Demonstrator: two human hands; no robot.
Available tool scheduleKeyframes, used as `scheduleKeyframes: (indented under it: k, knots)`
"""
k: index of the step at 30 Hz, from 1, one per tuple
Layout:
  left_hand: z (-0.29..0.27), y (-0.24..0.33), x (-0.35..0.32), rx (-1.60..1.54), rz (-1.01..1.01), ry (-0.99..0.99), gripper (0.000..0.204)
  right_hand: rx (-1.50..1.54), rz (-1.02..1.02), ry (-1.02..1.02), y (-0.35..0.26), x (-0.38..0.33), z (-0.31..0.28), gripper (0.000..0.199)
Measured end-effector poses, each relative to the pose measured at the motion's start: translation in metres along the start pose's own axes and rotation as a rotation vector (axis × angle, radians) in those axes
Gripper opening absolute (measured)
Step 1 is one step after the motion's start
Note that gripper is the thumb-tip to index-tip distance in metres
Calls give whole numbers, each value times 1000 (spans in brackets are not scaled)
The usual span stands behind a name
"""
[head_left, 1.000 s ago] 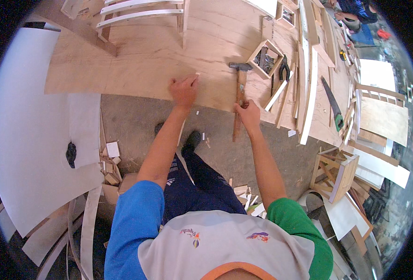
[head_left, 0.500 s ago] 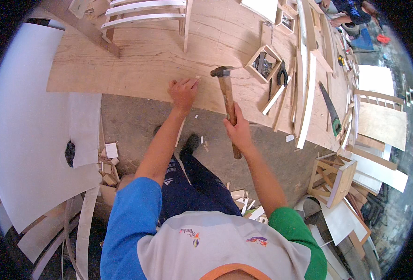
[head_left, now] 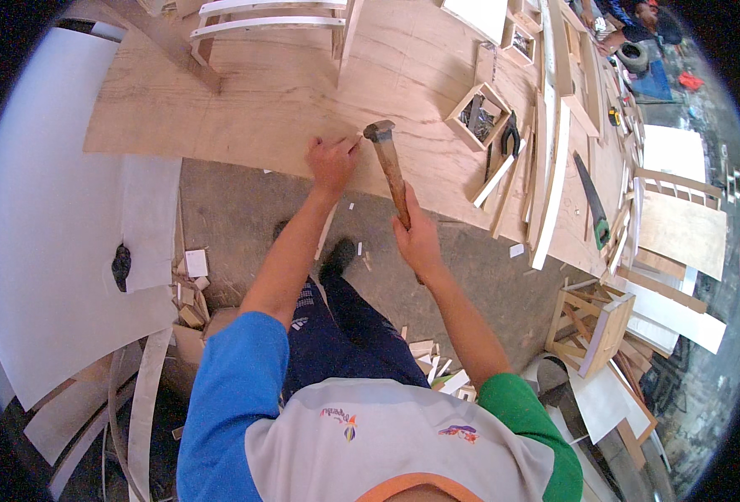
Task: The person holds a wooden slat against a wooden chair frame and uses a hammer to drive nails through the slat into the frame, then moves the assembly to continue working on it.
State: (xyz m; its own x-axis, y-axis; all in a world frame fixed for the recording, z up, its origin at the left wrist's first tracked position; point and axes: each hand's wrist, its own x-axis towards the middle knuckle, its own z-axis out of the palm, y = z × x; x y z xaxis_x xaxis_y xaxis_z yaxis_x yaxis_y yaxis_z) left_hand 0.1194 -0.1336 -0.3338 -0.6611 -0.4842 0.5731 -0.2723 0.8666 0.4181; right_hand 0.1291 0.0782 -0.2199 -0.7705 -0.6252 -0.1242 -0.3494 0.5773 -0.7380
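Note:
My right hand (head_left: pixel 417 238) is wrapped round the wooden handle of a hammer (head_left: pixel 391 171). The hammer's dark metal head is raised close to the fingertips of my left hand (head_left: pixel 333 164). That hand rests at the near edge of the plywood workbench (head_left: pixel 244 117), thumb and fingers drawn together in a pinch. Whatever sits between them is too small to make out. Below the left wrist a thin pale wooden strip (head_left: pixel 326 230) shows, its upper end hidden by the arm.
A slatted wooden frame (head_left: pixel 269 21) stands at the far left of the bench. To the right lie a hexagonal box (head_left: pixel 478 117) of metal bits, black-handled pliers (head_left: pixel 510 135), long wood strips (head_left: pixel 550 188) and a handsaw (head_left: pixel 591 201). A wooden stool (head_left: pixel 596 330) and offcuts crowd the floor.
The hammer head has swung left and is now nearer the left fingertips. My right hand has shifted slightly left with it; the left hand stays about where it was.

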Motion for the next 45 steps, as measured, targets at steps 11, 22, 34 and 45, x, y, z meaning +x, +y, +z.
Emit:
scheduleKeyframes:
  k: [11, 22, 34, 45]
  knots:
    - [4, -6, -1, -43, 20, -38, 9, -62, -97, 49, 3, 1, 5, 65]
    - [2, -4, 2, -46, 12, -32, 9, -18, -64, 63, -8, -4, 0, 66]
    - [-4, 1, 5, -57, -5, -43, 10, -47, -93, 69, -12, 2, -8, 67]
    - [-1, -3, 3, -24, 33, -49, 11, -69, -11, 1, -14, 5, -5, 66]
